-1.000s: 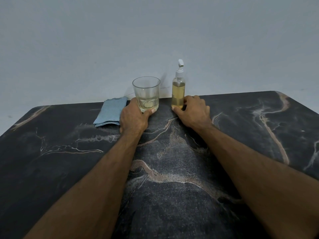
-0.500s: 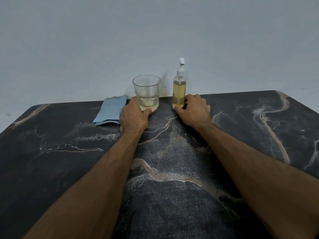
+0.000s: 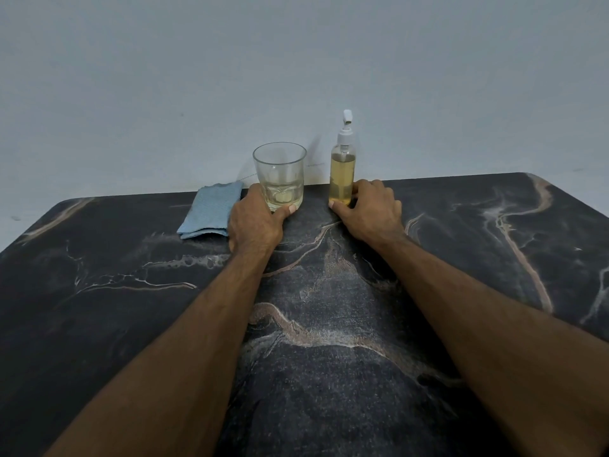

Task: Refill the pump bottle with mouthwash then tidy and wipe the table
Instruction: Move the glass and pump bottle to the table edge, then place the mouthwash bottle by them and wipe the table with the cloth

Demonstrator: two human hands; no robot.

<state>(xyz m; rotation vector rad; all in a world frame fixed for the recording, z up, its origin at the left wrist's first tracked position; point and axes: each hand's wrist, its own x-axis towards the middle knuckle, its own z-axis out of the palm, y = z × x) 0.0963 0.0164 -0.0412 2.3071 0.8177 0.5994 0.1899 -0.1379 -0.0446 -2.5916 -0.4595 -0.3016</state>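
Your left hand (image 3: 253, 225) grips the base of the glass (image 3: 280, 176) (a little pale liquid inside); your right hand (image 3: 369, 209) grips the upright pump bottle (image 3: 342, 173). Both stand at the counter's (image 3: 131, 324) far edge, beside a folded blue cloth (image 3: 211, 212).

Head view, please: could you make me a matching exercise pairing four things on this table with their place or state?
Things:
1. glass
2. pump bottle
3. blue cloth
4. table

Descriptions:
A. folded, lying left of the glass
B. dark, marbled with pale veins
C. gripped at its base by the right hand
D. a little pale liquid at the bottom, held by the left hand

Pairs: 1-D, 2-C, 3-A, 4-B
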